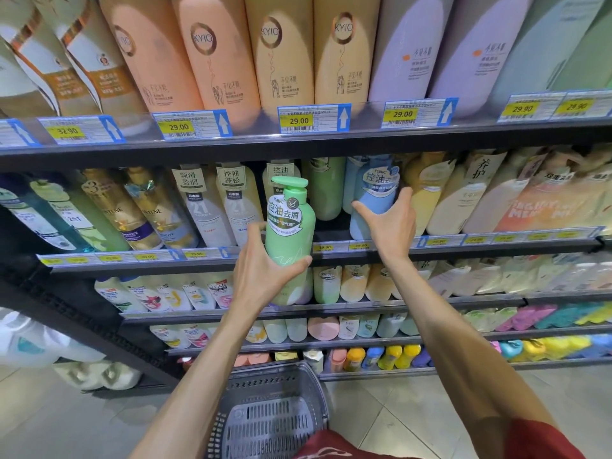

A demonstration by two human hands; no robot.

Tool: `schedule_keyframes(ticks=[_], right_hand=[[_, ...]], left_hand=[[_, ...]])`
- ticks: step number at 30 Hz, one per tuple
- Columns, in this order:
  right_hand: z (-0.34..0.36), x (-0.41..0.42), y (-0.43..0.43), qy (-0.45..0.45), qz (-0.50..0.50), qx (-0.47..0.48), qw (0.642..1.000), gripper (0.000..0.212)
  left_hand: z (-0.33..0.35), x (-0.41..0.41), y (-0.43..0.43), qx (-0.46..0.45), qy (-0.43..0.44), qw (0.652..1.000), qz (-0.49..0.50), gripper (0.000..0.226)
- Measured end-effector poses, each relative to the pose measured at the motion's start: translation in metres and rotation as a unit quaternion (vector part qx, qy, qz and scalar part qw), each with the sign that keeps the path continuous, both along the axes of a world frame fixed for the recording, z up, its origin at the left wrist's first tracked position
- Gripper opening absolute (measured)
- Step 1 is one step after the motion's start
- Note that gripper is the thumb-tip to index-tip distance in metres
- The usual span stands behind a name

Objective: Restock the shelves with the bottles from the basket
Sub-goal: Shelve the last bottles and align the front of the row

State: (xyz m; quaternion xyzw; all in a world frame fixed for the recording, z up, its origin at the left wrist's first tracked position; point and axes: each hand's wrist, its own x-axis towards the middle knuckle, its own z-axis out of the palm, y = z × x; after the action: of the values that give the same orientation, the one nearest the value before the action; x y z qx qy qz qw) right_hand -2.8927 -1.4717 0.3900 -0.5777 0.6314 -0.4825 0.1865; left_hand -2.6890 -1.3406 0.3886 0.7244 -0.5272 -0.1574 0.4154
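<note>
Gripping a green pump bottle [290, 223] low on its body with the left hand [265, 276], fingers [256, 231] curled round it, upright, just before the middle shelf [480, 251]. Clasping with the right hand [389, 226] a blue bottle [374, 193] standing on that shelf. Below, between the arms, a grey basket [271, 415].

Top-shelf bottles [218, 44] cropped above, lower price tags [145, 257] blurred, basket [265, 422] cut below
</note>
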Motion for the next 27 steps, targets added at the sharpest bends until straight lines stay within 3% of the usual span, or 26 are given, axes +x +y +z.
schedule_keyframes(ticks=[6,9,13,16,21,27], right_hand=[[0.001,-0.008,0.002,-0.007,0.039,0.017,0.999,0.061],[0.005,-0.014,0.012,-0.026,0.043,0.024,0.998,0.069],[0.013,-0.019,0.041,-0.063,0.062,-0.008,0.996,0.047],[0.022,-0.016,0.062,-0.099,0.129,0.03,0.986,0.035],[0.032,0.003,0.085,-0.108,0.269,0.13,0.948,0.048],[0.028,0.017,0.09,-0.069,0.293,0.158,0.94,0.055]], left_hand=[[-0.002,0.0,0.004,0.013,0.011,1.0,-0.004,0.078],[-0.005,-0.001,0.006,0.016,0.008,1.0,-0.01,0.077],[-0.009,-0.007,0.01,0.022,-0.001,1.0,-0.012,0.077],[-0.01,-0.012,0.012,0.025,-0.02,0.999,-0.029,0.077],[-0.013,-0.023,0.014,0.031,-0.054,0.996,-0.059,0.074],[-0.014,-0.031,0.019,0.04,-0.056,0.994,-0.08,0.072]])
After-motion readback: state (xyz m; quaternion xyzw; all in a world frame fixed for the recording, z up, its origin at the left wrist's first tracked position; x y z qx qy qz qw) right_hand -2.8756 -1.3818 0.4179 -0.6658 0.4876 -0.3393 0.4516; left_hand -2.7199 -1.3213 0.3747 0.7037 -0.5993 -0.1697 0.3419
